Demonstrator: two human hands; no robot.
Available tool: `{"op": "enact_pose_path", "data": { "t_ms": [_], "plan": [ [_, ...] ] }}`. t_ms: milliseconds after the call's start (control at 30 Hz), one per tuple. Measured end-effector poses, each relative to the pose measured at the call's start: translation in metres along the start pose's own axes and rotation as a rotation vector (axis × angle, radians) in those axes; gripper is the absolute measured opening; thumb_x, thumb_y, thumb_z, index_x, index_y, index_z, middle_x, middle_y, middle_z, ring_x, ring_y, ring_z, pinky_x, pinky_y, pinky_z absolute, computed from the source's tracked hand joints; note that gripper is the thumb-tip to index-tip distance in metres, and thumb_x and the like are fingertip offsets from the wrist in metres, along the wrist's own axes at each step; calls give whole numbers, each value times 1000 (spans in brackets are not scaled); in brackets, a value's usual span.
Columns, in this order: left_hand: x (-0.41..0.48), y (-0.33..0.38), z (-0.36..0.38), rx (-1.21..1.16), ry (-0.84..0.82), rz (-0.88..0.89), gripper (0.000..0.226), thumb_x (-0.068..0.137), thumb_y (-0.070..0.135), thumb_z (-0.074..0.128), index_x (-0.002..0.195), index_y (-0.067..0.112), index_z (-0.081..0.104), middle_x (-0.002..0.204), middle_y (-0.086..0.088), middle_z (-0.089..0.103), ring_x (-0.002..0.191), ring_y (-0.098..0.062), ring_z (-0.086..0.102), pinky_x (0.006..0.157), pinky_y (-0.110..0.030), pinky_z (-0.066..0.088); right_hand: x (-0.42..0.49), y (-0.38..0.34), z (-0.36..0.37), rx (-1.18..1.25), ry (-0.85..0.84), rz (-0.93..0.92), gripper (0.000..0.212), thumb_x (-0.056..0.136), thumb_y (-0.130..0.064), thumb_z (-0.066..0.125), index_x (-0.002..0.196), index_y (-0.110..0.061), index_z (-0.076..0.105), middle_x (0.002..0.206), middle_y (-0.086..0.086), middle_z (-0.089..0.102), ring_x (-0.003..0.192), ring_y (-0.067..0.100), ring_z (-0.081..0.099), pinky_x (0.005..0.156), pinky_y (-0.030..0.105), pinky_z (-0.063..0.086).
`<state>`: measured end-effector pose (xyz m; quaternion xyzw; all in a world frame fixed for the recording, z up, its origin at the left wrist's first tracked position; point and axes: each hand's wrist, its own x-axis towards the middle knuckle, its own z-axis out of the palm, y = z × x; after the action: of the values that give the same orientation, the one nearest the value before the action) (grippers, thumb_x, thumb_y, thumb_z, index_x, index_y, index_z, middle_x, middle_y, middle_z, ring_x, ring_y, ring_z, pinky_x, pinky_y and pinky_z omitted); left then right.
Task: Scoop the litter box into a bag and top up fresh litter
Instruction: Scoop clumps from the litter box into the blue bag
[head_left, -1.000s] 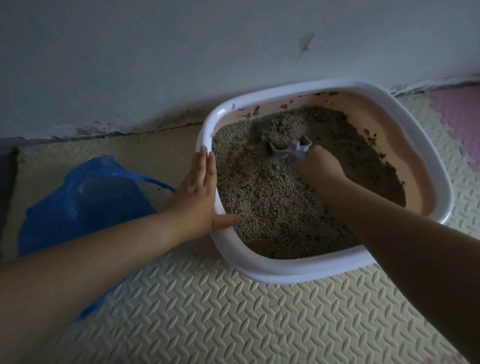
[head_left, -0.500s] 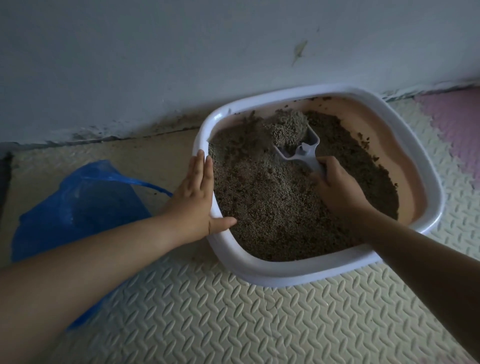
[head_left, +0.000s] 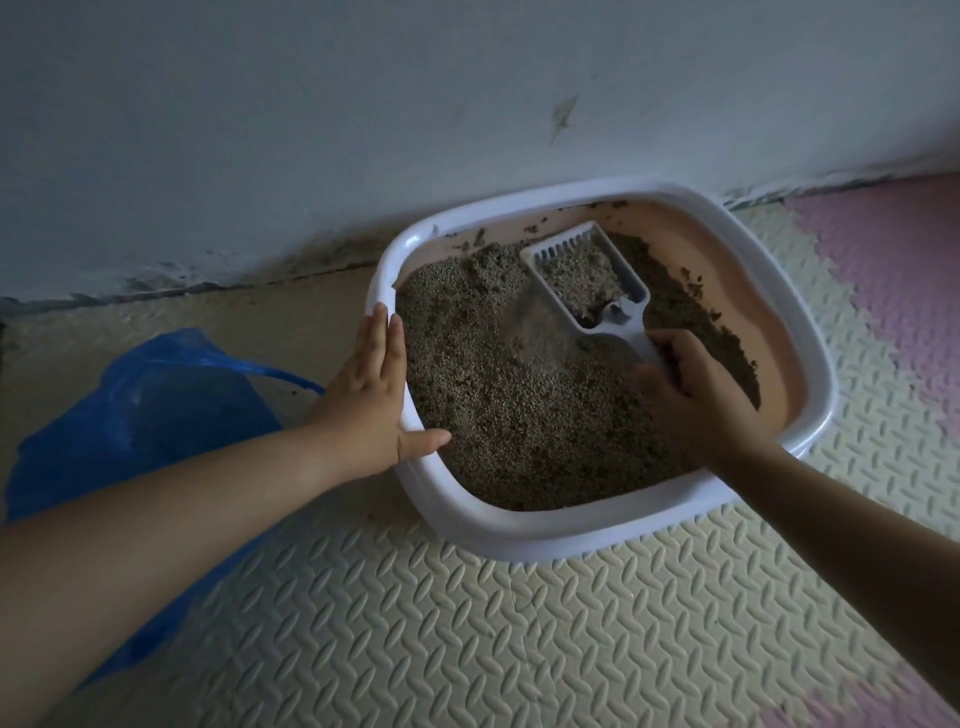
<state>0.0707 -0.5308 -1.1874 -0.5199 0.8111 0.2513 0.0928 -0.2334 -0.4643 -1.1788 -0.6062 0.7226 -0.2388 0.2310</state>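
One cream mat (head_left: 467, 623); scuffed wall (head_left: 311, 130)

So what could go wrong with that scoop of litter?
Litter is sifting through the slotted scoop, so carrying it might sprinkle grains onto the foam mat. The blue bag lies slumped beside the litter box with no hand holding it; the left hand rests on the rim, so the load might miss.

The scoop (head_left: 587, 278) comes up out of the litter (head_left: 519, 415), loaded. Grains are sifting down beneath it. The right hand (head_left: 696, 395) has pulled back toward the litter box's (head_left: 519, 535) near rim.
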Motion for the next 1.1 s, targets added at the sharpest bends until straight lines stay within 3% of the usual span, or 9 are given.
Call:
{"op": "enact_pose_path", "data": {
  "t_ms": [133,300,1100],
  "plan": [
    [0,0,0,2,-3,-3,125,78,65,58,137,10,-38,130,-1,-55,137,-21,-34,117,-38,-2,-6,-12,1,-11,-10,-50,24,93,-22,55,117,-21,50,85,-11,58,70,1,54,59,26,42],
    [-1,-1,0,-7,-1,-4,125,77,64,59,138,11,-37,130,-1,-55,137,-21,-34,117,-36,-3,-8,-23,0,-74,-27,-89,26,92,-21,56,117,-18,52,89,-3,61,72,14,55,61,31,42],
    [2,-4,4,15,6,3,125,77,67,55,137,12,-39,132,0,-54,137,-20,-35,117,-39,-2,-7,-19,-7,-175,-40,-130,29,91,-25,56,120,-21,54,93,-4,62,79,17,56,64,31,41]
  ]
}}
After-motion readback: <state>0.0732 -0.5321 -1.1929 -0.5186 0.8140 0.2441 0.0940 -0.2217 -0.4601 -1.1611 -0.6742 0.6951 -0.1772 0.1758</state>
